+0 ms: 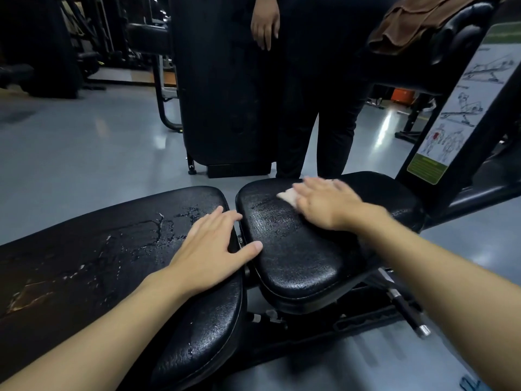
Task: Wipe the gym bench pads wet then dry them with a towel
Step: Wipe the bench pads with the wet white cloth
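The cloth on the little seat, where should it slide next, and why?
Probably toward the near edge of the seat pad. The right hand presses the cloth at the far side, so the near part likely awaits wiping, while the left hand rests on the long pad.

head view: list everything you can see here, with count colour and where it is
back pad: one, black, worn and streaked with water, left
seat pad: one, black, right of the back pad across a narrow gap
cloth: one, pale, on the seat pad's far part, mostly under the right hand
brown towel: one, draped over a black padded machine part, top right
exercise chart: one, white with green bands, on the frame at right
upright pad: one, black, behind the bench
bystander: one, black trousers, standing beyond the seat pad
floor: grey, glossy
left hand: flat on the back pad's end
right hand: flat on the cloth
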`<state>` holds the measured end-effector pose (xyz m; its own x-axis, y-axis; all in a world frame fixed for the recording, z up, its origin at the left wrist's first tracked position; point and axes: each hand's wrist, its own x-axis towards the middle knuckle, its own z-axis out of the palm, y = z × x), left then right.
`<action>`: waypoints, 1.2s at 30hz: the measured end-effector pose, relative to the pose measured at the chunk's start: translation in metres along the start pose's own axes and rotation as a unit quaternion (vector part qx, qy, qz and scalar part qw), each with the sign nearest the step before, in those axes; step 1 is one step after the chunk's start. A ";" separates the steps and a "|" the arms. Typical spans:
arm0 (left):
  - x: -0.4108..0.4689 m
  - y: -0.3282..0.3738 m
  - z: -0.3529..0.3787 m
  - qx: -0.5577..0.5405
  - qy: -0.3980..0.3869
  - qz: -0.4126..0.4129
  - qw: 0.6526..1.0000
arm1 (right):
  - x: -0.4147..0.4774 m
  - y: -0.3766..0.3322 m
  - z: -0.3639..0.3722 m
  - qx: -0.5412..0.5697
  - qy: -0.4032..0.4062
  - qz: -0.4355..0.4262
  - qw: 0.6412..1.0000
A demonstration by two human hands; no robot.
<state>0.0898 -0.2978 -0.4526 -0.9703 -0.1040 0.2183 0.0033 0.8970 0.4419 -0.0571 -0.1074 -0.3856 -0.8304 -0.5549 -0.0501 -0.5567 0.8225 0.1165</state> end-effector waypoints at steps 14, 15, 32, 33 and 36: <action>0.004 -0.001 0.001 0.001 -0.003 -0.001 1.000 | 0.045 0.051 -0.004 0.011 -0.017 0.170 0.985; 0.004 -0.001 0.001 0.001 -0.003 -0.001 1.000 | 0.050 0.038 -0.004 0.004 -0.022 0.152 0.988; 0.008 -0.006 0.000 -0.119 0.058 -0.070 0.989 | 0.025 -0.081 0.016 -0.028 0.029 -0.166 0.985; 0.007 -0.006 0.000 -0.122 0.057 -0.071 0.988 | 0.006 -0.082 0.019 -0.026 0.035 -0.172 0.984; 0.006 -0.004 -0.002 -0.115 0.044 -0.062 0.990 | -0.050 -0.078 0.032 -0.017 0.069 -0.172 0.983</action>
<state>0.0847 -0.3028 -0.4510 -0.9421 -0.2524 0.2205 -0.0488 0.7543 0.6547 0.0270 -0.1403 -0.4242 -0.5815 -0.8125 0.0419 -0.8004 0.5805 0.1493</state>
